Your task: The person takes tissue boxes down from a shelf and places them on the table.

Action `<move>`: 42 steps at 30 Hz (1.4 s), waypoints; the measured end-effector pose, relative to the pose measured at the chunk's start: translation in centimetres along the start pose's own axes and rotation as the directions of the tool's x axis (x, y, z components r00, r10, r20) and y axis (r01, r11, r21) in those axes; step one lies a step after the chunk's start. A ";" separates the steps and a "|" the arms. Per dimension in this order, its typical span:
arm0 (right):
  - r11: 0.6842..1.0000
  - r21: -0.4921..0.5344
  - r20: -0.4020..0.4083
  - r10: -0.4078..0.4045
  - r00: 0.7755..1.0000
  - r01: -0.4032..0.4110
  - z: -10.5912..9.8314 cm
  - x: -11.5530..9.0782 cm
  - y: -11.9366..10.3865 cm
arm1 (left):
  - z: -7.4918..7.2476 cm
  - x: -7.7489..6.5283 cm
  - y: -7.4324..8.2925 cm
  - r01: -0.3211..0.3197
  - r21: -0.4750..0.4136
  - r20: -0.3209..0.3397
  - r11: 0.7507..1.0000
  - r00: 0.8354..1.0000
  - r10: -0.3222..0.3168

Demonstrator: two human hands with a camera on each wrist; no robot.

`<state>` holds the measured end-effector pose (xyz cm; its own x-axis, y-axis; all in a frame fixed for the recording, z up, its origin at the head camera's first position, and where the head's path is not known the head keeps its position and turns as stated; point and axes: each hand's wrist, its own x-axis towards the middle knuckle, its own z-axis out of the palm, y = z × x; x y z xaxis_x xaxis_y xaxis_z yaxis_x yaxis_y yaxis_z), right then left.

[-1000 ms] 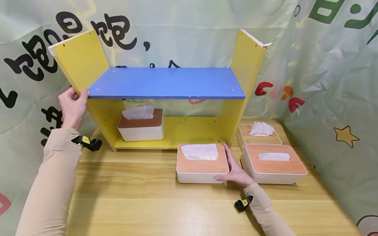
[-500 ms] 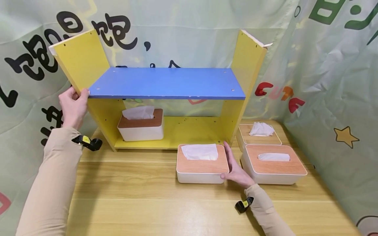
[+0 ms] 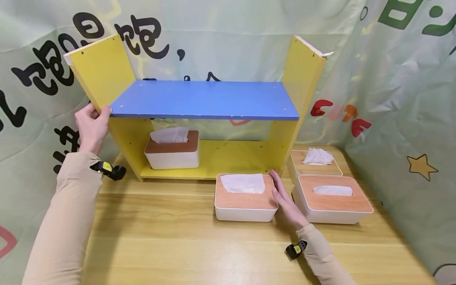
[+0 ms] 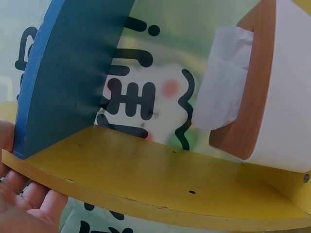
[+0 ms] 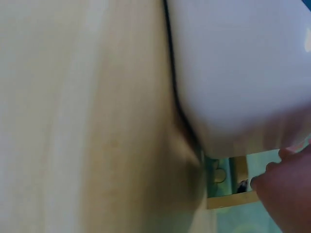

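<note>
My left hand grips the front edge of the left side panel of a yellow and blue shelf, at the height of the blue board. In the left wrist view its fingers lie behind the yellow panel. Standing on the table before the shelf is a white tissue box with a wood-look lid and a tissue sticking out. Along that box's right side lies my right hand, its fingers extended. A second tissue box, with a darker brown lid, sits inside the lower compartment at the left.
To the right of my right hand stands a tissue box with a wood-look lid, and behind it another tissue box with a crumpled tissue. The printed curtain hangs behind and beside the wooden table.
My right thumb has come away from the front of the tissue box and the hand has straightened. My left hand keeps its hold. The head view has shifted slightly.
</note>
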<state>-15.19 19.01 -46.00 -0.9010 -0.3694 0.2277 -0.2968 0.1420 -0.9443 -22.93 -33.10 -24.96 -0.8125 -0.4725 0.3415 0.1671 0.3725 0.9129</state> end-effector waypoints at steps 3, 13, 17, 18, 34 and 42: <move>0.998 -0.024 -0.025 0.061 0.998 -0.062 0.1 0.1 -0.9 | 0.0 0.0 0.1 0.002 -0.003 -0.001 1.000 1.000 -0.002; 0.967 -0.243 -0.041 -0.091 0.995 0.078 0.3 1.1 -4.2 | -0.1 0.0 0.3 -0.008 -0.001 0.002 1.000 1.000 0.008; 0.947 -0.301 -0.004 -0.116 0.993 0.109 0.5 1.9 -5.9 | -0.1 0.0 0.4 -0.008 0.002 0.004 1.000 1.000 0.008; 0.942 -0.315 0.013 -0.119 0.993 0.117 0.6 2.2 -6.3 | -0.1 0.0 0.4 -0.008 0.003 0.005 1.000 1.000 0.008; 0.876 -0.476 0.166 -0.003 0.986 0.083 2.4 8.8 -10.6 | 0.1 -0.1 0.3 -0.004 -0.027 0.010 1.000 1.000 0.004; 0.881 -0.474 0.216 0.108 0.970 0.008 3.8 13.1 -11.2 | 0.0 -0.1 0.2 -0.003 0.005 0.010 1.000 1.000 0.003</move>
<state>-22.47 9.09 -33.33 -0.8381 -0.5413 0.0680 -0.4182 0.5574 -0.7172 -22.83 -32.96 -24.76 -0.8174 -0.4636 0.3420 0.1669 0.3775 0.9108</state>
